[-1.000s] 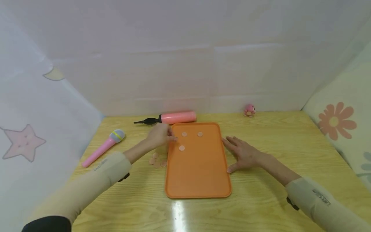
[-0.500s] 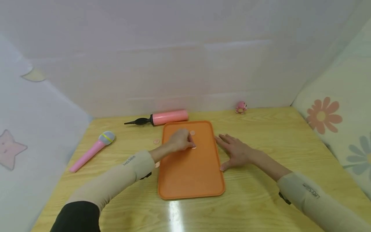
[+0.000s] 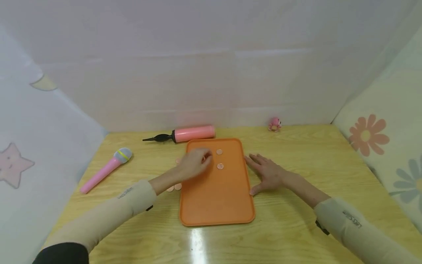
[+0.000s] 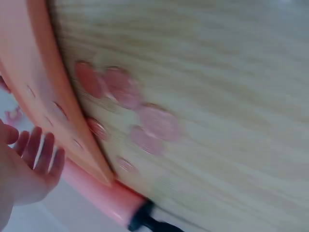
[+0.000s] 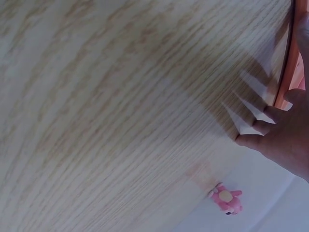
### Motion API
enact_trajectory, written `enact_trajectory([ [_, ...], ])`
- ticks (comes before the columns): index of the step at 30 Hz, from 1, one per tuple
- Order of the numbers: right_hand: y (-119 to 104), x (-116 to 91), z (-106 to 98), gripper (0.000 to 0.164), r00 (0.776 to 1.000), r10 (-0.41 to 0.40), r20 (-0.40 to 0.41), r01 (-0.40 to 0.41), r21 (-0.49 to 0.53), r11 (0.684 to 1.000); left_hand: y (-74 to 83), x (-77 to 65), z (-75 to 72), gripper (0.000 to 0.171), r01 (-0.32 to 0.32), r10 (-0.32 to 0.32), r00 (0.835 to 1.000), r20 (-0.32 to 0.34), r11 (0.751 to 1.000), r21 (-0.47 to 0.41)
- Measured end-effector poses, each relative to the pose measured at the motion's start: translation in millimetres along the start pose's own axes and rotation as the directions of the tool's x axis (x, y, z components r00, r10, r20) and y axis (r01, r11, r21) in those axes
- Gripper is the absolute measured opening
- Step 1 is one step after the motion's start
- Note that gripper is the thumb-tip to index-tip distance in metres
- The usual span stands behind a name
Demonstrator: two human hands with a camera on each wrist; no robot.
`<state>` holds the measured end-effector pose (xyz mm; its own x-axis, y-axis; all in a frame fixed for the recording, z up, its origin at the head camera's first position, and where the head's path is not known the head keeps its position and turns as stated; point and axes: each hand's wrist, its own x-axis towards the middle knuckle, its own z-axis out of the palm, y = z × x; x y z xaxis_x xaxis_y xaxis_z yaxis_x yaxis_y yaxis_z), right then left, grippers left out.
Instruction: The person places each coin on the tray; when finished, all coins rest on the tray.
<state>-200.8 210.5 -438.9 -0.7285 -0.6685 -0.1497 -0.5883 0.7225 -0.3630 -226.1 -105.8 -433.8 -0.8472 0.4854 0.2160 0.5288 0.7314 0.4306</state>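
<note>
Likely busy with laying thin, round, copper-pink discs (image 3: 220,166) one by one onto a rectangular, plastic-looking orange tray (image 3: 217,201) set on a pale wood-grain table (image 3: 296,223). Hovering with the left hand (image 3: 196,163) over the tray's left part, fingers loose and parted in the left wrist view, with no disc to be seen between them. Resting the right hand (image 3: 270,176) at the tray's right edge, fingers spread and gripping nothing, perhaps to steady it. Showing in the left wrist view: apparently four discs on the tray, and a loose group of discs (image 4: 159,122) on the table just left of it. Calling next, by judgement, for a reach back to that group, a fingertip pinch on one flat disc and a lift over the rim. Likely to prove fiddly, with one disc right beside the rim and others crowded close. Lying just past the far edge: a pink cylindrical pump with a black nozzle (image 3: 194,134), near enough to brush. Well apart and out of the way: a pink toy microphone with a grey head (image 3: 107,170), leftward, and a small pink figurine (image 3: 274,125) at the back right.
</note>
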Motion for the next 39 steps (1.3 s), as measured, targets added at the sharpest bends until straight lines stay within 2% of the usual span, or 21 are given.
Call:
enact_trajectory([
  [3,0,1,1,0.120,1.000,0.004,-0.004,-0.004,0.000,1.000,-27.7,-30.9,-20.9,0.029,-0.019,0.021,1.000,-0.021,0.995,0.097],
  [7,2,0,1,0.121,1.000,0.006,-0.005,-0.006,0.008,1.000,-57.3,-89.8,-38.0,0.053,0.042,-0.052,0.998,0.047,0.978,0.202],
  [10,4,-2,1,0.121,1.000,0.008,0.000,-0.008,0.015,1.000,-64.0,-134.1,-34.9,0.061,0.097,-0.126,0.986,0.111,0.967,0.235],
  [13,6,-6,-2,0.121,1.000,0.010,-0.009,-0.010,0.008,1.000,-63.4,-158.1,-24.9,0.062,0.103,-0.132,0.986,0.102,0.963,0.249],
  [17,7,-8,-2,0.121,1.000,0.001,-0.019,-0.001,0.012,1.000,-56.2,-165.4,-15.2,0.059,0.120,-0.137,0.989,0.052,0.961,0.249],
  [20,6,-7,-1,0.120,1.000,-0.012,-0.015,0.013,0.027,1.000,-49.3,-164.4,-13.8,0.057,0.129,-0.148,0.987,0.058,0.958,0.255],
  [22,5,-4,0,0.120,1.000,-0.016,-0.012,0.016,0.036,0.999,-46.2,-163.3,-14.8,0.054,0.111,-0.133,0.990,0.054,0.951,0.288],
  [24,4,-2,1,0.120,1.000,-0.022,-0.016,0.023,0.030,0.999,-45.4,-162.2,-15.8,0.051,0.077,-0.093,0.995,0.028,0.933,0.350],
  [26,4,-1,2,0.120,0.999,-0.026,-0.022,0.027,0.025,0.999,-47.7,-161.4,-16.1,0.047,0.040,-0.034,0.999,-0.021,0.903,0.428],
  [30,4,0,3,0.119,0.999,-0.032,-0.030,0.033,0.020,0.999,-56.1,-159.9,-18.0,0.041,-0.014,0.092,0.988,-0.126,0.854,0.519],
  [33,3,-1,3,0.119,0.999,-0.025,-0.023,0.025,0.021,0.999,-61.8,-158.0,-19.7,0.036,-0.054,0.169,0.969,-0.180,0.858,0.511],
  [35,3,-2,3,0.119,0.999,-0.025,-0.029,0.025,0.024,0.999,-64.2,-156.4,-20.2,0.031,-0.071,0.197,0.958,-0.209,0.868,0.492],
  [39,3,-2,3,0.119,0.999,-0.020,-0.032,0.021,0.034,0.999,-66.5,-158.5,-20.0,0.022,-0.027,0.160,0.952,-0.261,0.892,0.451],
])
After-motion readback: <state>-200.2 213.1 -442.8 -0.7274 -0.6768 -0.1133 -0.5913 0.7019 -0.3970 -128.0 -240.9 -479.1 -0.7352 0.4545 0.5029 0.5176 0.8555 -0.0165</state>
